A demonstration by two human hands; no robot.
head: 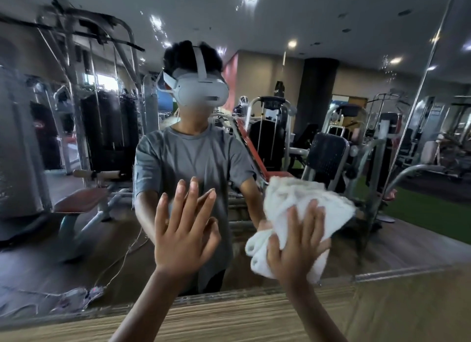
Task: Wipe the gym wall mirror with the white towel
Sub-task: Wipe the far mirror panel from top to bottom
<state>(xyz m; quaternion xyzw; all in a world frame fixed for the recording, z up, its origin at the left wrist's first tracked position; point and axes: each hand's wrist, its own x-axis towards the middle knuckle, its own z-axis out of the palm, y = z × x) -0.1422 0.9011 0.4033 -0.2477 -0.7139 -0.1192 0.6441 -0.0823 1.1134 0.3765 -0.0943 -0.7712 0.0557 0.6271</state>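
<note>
rn right hand presses the bunched white towel on the lower gym wall mirror w/ fingers spread flat, left hand open at the glass, so imo bare-palm smudges, or the ungripped towel slips out.

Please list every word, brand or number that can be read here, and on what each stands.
No text can be read anywhere.
Red oval logo on the black punching bag, reflected in the gym wall mirror: blurred, unreadable.
White mark on the smaller black hanging bag: too small to read.
White towel: no print visible.
</note>
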